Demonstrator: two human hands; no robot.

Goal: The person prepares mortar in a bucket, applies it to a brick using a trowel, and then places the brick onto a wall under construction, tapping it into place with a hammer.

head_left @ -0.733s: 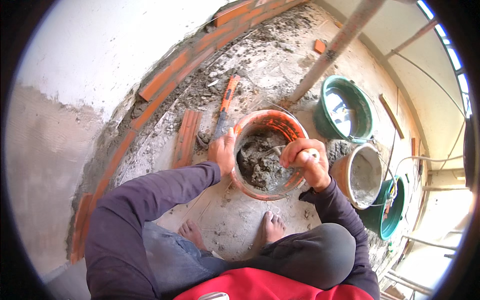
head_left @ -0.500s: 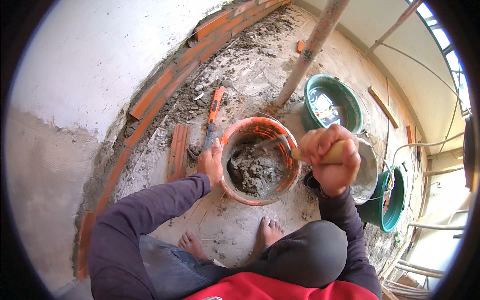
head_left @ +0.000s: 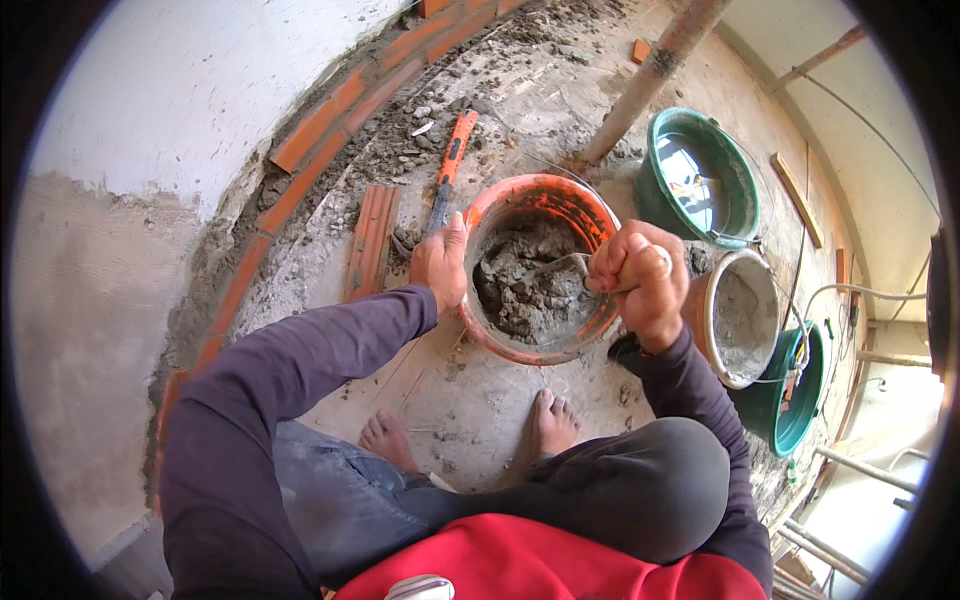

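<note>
An orange bucket (head_left: pixel 483 341) holds lumpy wet grey mortar (head_left: pixel 520 295). My left hand (head_left: pixel 440 262) grips the bucket's left rim, its thumb upward along the edge. My right hand (head_left: pixel 640 280) is closed round the pale handle of a trowel (head_left: pixel 562 264) over the bucket's right side, and the metal blade sits in the mortar. An orange-handled tool (head_left: pixel 458 145) with a dark head lies just beyond my left hand, beside some reddish bricks (head_left: pixel 371 240).
Low brick courses (head_left: pixel 296 200) run along the white wall at left. To the right stand a green tub of water (head_left: pixel 738 170), a pale bucket (head_left: pixel 740 320) and another green tub (head_left: pixel 805 395). A metal pole (head_left: pixel 640 85) rises behind. My bare feet are below.
Half a second ago my right hand had the trowel higher and further right; it has since come back left, with the blade down in the mortar. The whole view has shifted slightly.
</note>
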